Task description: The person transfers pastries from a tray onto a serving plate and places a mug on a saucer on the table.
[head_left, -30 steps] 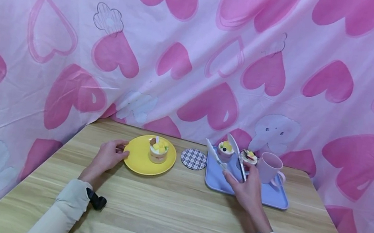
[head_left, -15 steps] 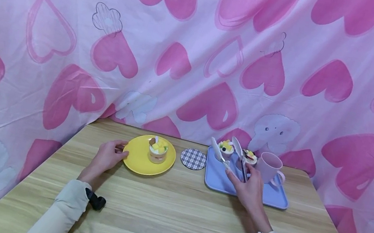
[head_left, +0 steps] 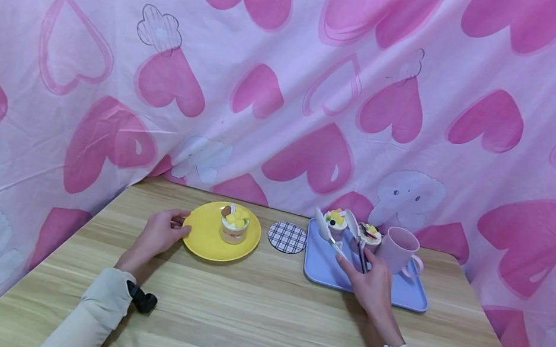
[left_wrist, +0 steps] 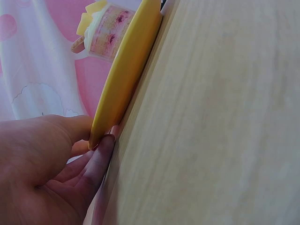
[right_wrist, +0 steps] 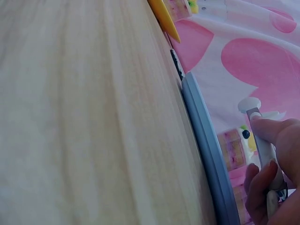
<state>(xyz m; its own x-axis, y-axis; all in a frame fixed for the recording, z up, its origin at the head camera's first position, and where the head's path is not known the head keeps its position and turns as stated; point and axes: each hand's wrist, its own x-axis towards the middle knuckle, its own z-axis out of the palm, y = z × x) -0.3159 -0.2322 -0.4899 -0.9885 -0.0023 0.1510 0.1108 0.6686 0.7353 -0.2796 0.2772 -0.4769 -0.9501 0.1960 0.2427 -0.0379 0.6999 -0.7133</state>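
My left hand (head_left: 159,235) pinches the near-left rim of a yellow plate (head_left: 200,240), fingers under its edge in the left wrist view. A dessert cup (head_left: 234,231) with fruit topping stands upright on that plate. In my right hand (head_left: 372,282) I hold a pair of food tongs (head_left: 325,227), light-coloured at the tips, over the blue tray (head_left: 325,273). The tongs' arms are spread, one each side of a dessert cup (head_left: 337,220) at the tray's back left; whether they touch it I cannot tell. Another dessert cup (head_left: 371,234) stands beside it, partly hidden by the tongs.
A pink mug (head_left: 399,250) stands at the tray's right, its handle toward the right. Between plate and tray lies a round checked coaster (head_left: 287,237). A pink heart-patterned cloth (head_left: 277,107) hangs behind the wooden table (head_left: 244,324).
The tongs have shifted a little to the right and lower, their tips now around the back-left dessert cup. My left hand and the plate have stayed in place.
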